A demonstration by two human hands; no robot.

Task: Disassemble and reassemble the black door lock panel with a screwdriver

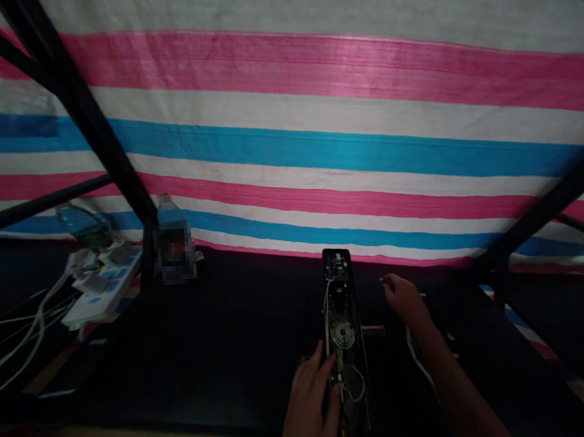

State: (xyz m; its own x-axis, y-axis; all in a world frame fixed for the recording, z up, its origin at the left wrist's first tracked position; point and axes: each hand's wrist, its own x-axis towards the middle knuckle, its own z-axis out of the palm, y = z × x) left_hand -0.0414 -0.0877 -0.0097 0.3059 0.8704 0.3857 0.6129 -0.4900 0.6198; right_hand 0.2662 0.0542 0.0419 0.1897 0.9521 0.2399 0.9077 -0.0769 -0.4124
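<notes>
Black casing [342, 311], left hand [308, 402] against its side, fingers [324, 375] loosely spread; right hand [402, 297] apart, fingers curled, hold unclear.

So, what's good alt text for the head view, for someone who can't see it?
A person's left hand rests on a long, opened black device with exposed circuitry. The right hand hovers beside it, curled, perhaps on something too small to identify. Behind the dark table hangs a striped sheet; a white power strip lies at left.

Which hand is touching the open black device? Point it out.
The left hand: it rests on the near part of the open black device, while the right hand is apart from it, off to its right.
</notes>
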